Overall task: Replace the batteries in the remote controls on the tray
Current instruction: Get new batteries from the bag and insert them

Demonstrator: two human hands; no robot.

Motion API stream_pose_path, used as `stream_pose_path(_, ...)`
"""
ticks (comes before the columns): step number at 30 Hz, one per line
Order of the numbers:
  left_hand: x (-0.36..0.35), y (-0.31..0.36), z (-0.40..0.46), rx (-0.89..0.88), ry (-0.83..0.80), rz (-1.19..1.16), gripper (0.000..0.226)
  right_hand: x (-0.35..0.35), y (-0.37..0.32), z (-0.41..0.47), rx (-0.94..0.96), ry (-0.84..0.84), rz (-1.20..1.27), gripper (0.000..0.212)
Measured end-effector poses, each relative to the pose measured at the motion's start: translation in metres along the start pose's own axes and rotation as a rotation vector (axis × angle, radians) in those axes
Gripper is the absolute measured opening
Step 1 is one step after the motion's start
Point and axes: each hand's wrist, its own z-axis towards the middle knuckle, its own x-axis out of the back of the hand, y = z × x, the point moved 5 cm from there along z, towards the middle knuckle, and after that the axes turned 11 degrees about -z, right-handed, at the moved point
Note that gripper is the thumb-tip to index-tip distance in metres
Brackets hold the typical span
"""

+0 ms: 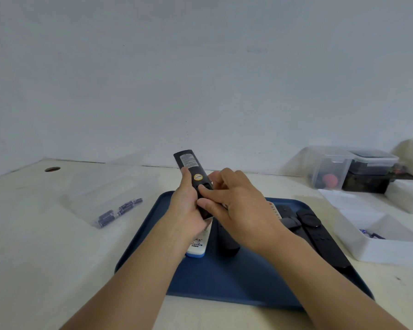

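Your left hand (188,206) is gripping a black remote (193,179) back-up above the blue tray (224,282), while your right hand (234,206) is curling its thumb and fingers round the battery cover. You are likely opening that cover; next you are needing a firm push along the remote's length.

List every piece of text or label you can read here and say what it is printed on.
Nothing here can be read.
Black remote, held by the left hand: white printed label and round yellow sticker, both too small.
White remote on the tray: coloured print, blurred.
Batteries in the bag: wrappers blurred.
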Motion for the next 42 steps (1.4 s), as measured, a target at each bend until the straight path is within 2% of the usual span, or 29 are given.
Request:
stream_pose_path(4,0.006,0.006,0.003,0.004,0.065,-0.121,0.068,-0.005,-0.007,-0.002,0.042,-0.142,-0.144,0.06)
stream_pose_path(7,0.013,0.009,0.01,-0.033,0.108,-0.108,0.068,-0.012,-0.01,-0.005,0.043,-0.23,-0.125,0.068)
stream_pose_path(9,0.011,0.009,0.012,-0.032,0.061,-0.076,0.067,-0.011,-0.006,-0.006,-0.006,-0.229,0.021,0.062)
stream_pose_path(11,0.005,0.007,0.014,-0.031,-0.016,-0.068,0.066,-0.004,0.002,-0.004,-0.067,-0.113,0.151,0.052)
stream_pose_path(14,-0.005,-0.001,0.017,-0.019,-0.117,-0.025,0.069,0.01,0.034,0.0,-0.329,0.056,0.385,0.038)
stream_pose_path(17,-0.006,-0.007,0.018,-0.004,-0.15,0.039,0.071,0.01,0.056,0.002,-0.447,-0.089,0.621,0.025)
stream_pose_path(19,-0.005,-0.008,0.02,0.0,-0.155,0.019,0.071,0.008,0.059,0.0,-0.466,-0.186,0.792,0.03)
stream_pose_path(25,-0.005,-0.014,0.015,0.031,-0.168,0.059,0.071,-0.005,0.064,-0.003,-0.524,-0.18,0.973,0.041)
stream_pose_path(28,-0.007,-0.016,0.012,0.046,-0.175,0.061,0.071,-0.008,0.068,-0.004,-0.547,-0.158,0.983,0.047)
stream_pose_path(31,-0.01,-0.016,0.011,0.053,-0.186,0.011,0.071,-0.002,0.073,-0.002,-0.531,-0.076,0.845,0.047)
stream_pose_path(34,-0.013,-0.019,0.009,0.081,-0.198,-0.001,0.069,0.005,0.076,-0.003,-0.541,0.041,0.714,0.035)
stream_pose_path(37,-0.016,-0.021,0.007,0.077,-0.191,-0.01,0.064,0.012,0.074,-0.004,-0.574,0.127,0.723,0.02)
stream_pose_path(40,-0.015,-0.014,0.01,0.001,-0.155,-0.013,0.058,0.032,0.07,-0.001,-0.547,0.241,0.704,0.015)
stream_pose_path(42,-0.012,-0.007,0.014,-0.074,-0.125,-0.016,0.053,0.042,0.058,0.002,-0.455,0.206,0.749,0.013)
